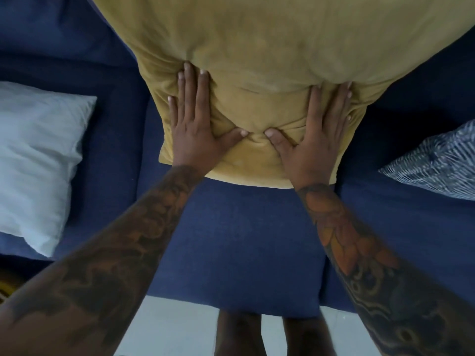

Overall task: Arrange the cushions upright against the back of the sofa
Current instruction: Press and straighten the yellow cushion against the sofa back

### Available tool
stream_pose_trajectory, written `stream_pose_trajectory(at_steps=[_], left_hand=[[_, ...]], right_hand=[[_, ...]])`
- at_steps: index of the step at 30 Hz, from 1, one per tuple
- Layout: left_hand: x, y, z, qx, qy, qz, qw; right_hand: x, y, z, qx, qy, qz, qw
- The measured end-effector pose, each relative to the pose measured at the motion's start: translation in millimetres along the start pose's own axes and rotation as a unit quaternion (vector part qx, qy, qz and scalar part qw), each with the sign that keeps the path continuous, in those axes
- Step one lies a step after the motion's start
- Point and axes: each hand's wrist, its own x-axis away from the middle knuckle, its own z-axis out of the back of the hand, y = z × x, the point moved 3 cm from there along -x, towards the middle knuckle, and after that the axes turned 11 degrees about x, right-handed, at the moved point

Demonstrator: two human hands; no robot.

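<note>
A large mustard-yellow cushion (270,47) stands upright against the back of the navy sofa (231,240), filling the upper middle of the view. My left hand (195,129) lies flat on its lower left part, fingers spread. My right hand (316,134) presses flat on its lower right part, fingers spread too. Both palms dent the fabric; neither hand grips it. A white cushion (38,155) lies flat on the left seat. At the right edge a blue-and-white patterned cushion (437,163) lies tilted on the seat.
The sofa's middle seat cushion stretches bare in front of the yellow cushion. Pale floor (180,325) shows below the seat's front edge, with my legs (275,335) standing on it. A yellow patterned object (6,286) peeks in at the lower left.
</note>
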Motion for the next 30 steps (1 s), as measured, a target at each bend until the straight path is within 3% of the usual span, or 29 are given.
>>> stream_pose_trajectory(at_steps=[3,10,19,24,30], left_hand=[[16,-1,21,0.016,-0.036,-0.023,0.999],[77,-16,20,-0.055,0.009,-0.047,0.997],[25,-23,-31,-0.072,0.015,0.023,0.997],[39,-17,-16,-0.071,-0.034,0.037,0.996],[75,24,33,-0.04,-0.135,0.107,0.984]], right_hand=[[23,2,16,-0.012,-0.012,0.022,1.0],[75,17,12,0.008,-0.038,0.019,0.999],[23,16,-41,0.058,-0.029,-0.029,0.998],[35,13,-26,0.043,-0.07,-0.029,0.996],[57,5,38,0.045,-0.19,-0.021,0.981]])
